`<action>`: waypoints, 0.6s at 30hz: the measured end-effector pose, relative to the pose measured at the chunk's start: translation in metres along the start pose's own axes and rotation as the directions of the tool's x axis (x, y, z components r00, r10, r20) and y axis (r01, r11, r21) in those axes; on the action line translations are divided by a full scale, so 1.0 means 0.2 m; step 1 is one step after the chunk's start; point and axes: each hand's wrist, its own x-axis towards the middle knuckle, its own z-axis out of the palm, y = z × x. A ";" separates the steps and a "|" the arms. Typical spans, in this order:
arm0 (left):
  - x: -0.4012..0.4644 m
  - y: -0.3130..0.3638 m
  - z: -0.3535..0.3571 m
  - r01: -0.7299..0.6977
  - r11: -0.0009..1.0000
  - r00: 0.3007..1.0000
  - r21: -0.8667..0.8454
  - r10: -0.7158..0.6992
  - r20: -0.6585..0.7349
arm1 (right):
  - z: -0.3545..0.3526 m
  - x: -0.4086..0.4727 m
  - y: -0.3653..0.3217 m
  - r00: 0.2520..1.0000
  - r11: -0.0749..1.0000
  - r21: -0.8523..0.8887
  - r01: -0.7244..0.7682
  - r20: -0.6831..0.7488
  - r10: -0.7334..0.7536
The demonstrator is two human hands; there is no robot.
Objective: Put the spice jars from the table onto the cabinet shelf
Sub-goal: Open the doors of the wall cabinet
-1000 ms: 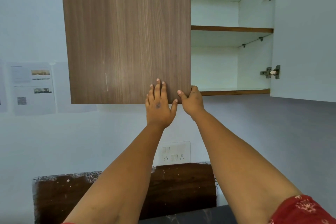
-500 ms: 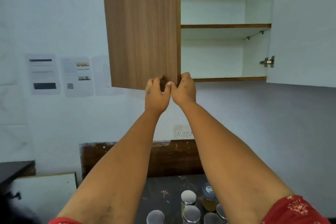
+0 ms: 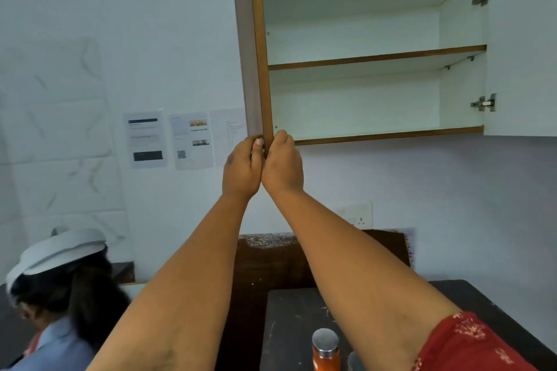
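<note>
A wall cabinet hangs overhead with both doors swung out. Its left wooden door (image 3: 254, 48) is seen edge-on. My left hand (image 3: 241, 170) and my right hand (image 3: 283, 166) grip the door's bottom corner from either side. The bottom shelf (image 3: 388, 135) and the middle shelf (image 3: 376, 58) hold nothing. Below, on the dark table (image 3: 295, 319), stands a spice jar (image 3: 325, 349) with orange contents and a steel lid. A second lid (image 3: 354, 361) peeks out beside it. My right forearm hides the other jars.
The right cabinet door (image 3: 524, 39) stands open, white inside, with two hinges. Papers (image 3: 168, 138) are stuck on the wall at left. A person in a white cap (image 3: 57, 250) sits at lower left. A wall socket (image 3: 360, 215) sits above a brown backboard.
The left door has swung from closed to fully open, edge-on to me. Both hands went from touching its face to gripping its bottom corner. My view shifted left and down.
</note>
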 end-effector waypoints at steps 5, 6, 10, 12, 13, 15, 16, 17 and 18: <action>-0.03 -0.11 -0.29 0.068 0.991 0.998 0.117 -0.066 -0.022 | 0.12 -0.08 -0.24 0.977 0.988 0.147 0.044 0.200 -0.073; -0.03 -0.13 -0.34 0.090 0.987 0.996 0.130 -0.087 -0.029 | 0.14 -0.10 -0.27 0.959 0.981 0.190 0.032 0.271 -0.083; -0.05 -0.25 -0.45 0.188 0.953 0.982 0.236 -0.178 -0.062 | 0.19 -0.18 -0.34 0.845 0.971 0.240 0.016 0.515 -0.141; -0.07 -0.28 -0.48 0.235 0.937 0.972 0.258 -0.224 -0.072 | 0.21 -0.20 -0.37 0.821 0.972 0.233 -0.018 0.558 -0.118; -0.08 -0.29 -0.48 0.241 0.932 0.970 0.270 -0.233 -0.062 | 0.21 -0.21 -0.38 0.821 0.972 0.231 -0.032 0.561 -0.106; -0.10 -0.29 -0.46 0.216 0.930 0.976 0.297 -0.212 -0.046 | 0.22 -0.21 -0.39 0.844 0.969 0.239 -0.062 0.531 -0.077; -0.10 -0.29 -0.44 0.199 0.930 0.980 0.308 -0.194 -0.047 | 0.21 -0.22 -0.37 0.861 0.969 0.231 -0.083 0.506 -0.047; -0.11 -0.27 -0.42 0.192 0.928 0.981 0.320 -0.182 -0.060 | 0.21 -0.22 -0.34 0.876 0.971 0.214 -0.106 0.482 -0.011; -0.12 -0.25 -0.39 0.198 0.921 0.980 0.335 -0.177 -0.092 | 0.20 -0.23 -0.29 0.885 0.973 0.190 -0.134 0.465 0.032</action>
